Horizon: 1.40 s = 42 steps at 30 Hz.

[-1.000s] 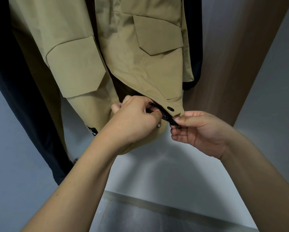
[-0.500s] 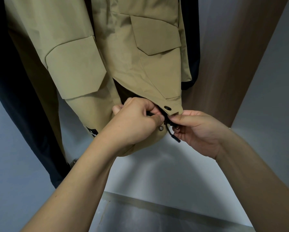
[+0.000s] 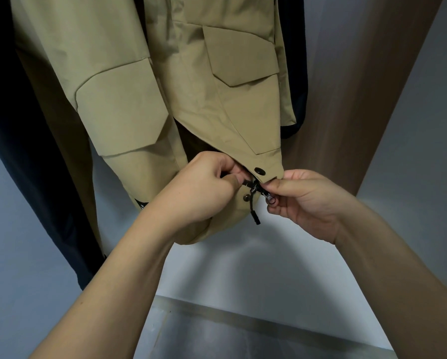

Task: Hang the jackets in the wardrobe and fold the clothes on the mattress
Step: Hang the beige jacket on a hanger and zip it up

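At the jacket (image 3: 217, 104) hem, black label (image 3: 141, 203), seemingly illegible.

No text or number reads clearly. The jacket (image 3: 217, 99) carries a small black tag (image 3: 141, 203), its marking too small to read.

matt khaki cloth jacket (image 3: 217, 112), glossy snap (image 3: 260, 171)

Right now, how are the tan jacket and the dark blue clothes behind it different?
The tan cotton jacket hangs in front; the dark navy garment hangs behind it, showing only at the sides. The tan jacket shows big flap pockets; the navy garment shows none. The left hand and right hand pinch the tan jacket's hem by the black zipper; nothing touches the navy garment. Both hang in the wardrobe.
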Motion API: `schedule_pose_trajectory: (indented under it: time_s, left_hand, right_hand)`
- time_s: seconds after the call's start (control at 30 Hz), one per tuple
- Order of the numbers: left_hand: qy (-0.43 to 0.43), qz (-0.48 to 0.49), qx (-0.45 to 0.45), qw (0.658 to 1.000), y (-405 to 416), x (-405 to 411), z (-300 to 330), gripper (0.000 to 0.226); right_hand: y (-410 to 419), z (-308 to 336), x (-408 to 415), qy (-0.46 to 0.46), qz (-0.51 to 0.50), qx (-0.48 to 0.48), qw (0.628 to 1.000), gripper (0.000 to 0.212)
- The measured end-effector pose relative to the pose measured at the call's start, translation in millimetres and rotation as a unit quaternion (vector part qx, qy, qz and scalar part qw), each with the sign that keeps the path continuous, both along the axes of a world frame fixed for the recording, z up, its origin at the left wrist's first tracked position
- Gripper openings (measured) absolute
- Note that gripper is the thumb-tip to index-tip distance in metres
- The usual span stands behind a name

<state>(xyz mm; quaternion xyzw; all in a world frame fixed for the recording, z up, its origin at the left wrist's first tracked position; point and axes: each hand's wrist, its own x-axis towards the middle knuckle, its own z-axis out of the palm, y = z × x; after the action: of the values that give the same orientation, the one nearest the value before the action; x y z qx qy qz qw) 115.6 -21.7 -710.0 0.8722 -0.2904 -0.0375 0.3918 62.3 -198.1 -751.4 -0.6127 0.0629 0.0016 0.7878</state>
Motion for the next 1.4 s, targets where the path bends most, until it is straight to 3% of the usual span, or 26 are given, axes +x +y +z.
schedule_pose_trajectory:
  time_s: [0.2,0.5,0.6,0.73,0.83,0.9,1.07,1.1,1.2,1.27,1.4]
  left_hand:
    - [-0.028,0.027,0.033,0.999,-4,-9,4,0.025]
    - [-0.047,0.045,-0.017,0.998,-10,-18,9,0.024]
    - [-0.045,0.049,-0.043,0.997,-9,-15,8,0.019]
    - [-0.042,0.053,-0.034,0.997,-9,-14,6,0.021]
    - [-0.034,0.057,-0.022,0.998,-10,-13,3,0.021]
    - [-0.026,0.055,-0.021,0.998,-11,-13,3,0.02]
    - [-0.043,0.077,-0.004,0.996,-16,-15,2,0.018]
    - [-0.053,0.082,0.009,0.995,-16,-15,1,0.016]
    - [-0.161,0.089,0.028,0.983,-13,-16,-2,0.008]
    - [-0.229,0.062,0.018,0.971,-9,-18,0,0.016]
    - [-0.255,0.028,0.092,0.962,-10,-22,1,0.024]
  right_hand:
    - [-1,-1,0,-0.011,0.009,0.009,1.0,0.031]
    - [-4,1,-1,0.002,0.023,0.076,0.997,0.025]
    - [-3,3,-1,0.006,0.018,0.069,0.997,0.029]
    - [-2,4,0,0.0,-0.011,0.028,1.0,0.008]
    - [0,2,1,-0.009,-0.032,0.009,0.999,0.023]
    - [3,0,1,-0.019,-0.039,-0.002,0.999,0.021]
    - [3,-2,1,-0.017,-0.026,0.034,0.999,0.008]
    - [4,-2,2,-0.012,-0.025,0.039,0.999,0.004]
    - [4,-1,3,0.0,-0.032,0.053,0.998,0.028]
    - [3,3,2,-0.002,-0.036,0.057,0.998,0.026]
    - [-4,8,0,0.001,-0.025,0.07,0.997,0.019]
